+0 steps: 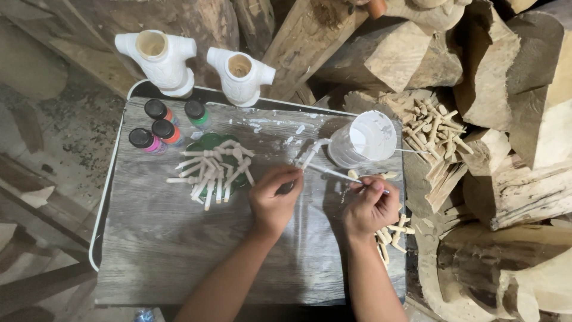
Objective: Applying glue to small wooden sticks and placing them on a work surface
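The left hand clenches a small white carved piece; the right hand pinches a thin brush. Four black-capped paint bottles, orange, green and pink, stand at the bench's far left corner beside a white tub.

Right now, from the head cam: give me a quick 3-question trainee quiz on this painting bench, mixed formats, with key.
1. True or false: the right hand holds a thin brush whose tip points toward the small piece in the left hand.
2. Multiple choice: the white-painted pegs are drying on A) a green plate, B) the log pile, C) the plastic cup.
3. Fill in: the number of black-capped paint bottles on the table is ____.

Key: 1 true; 2 A; 3 four.
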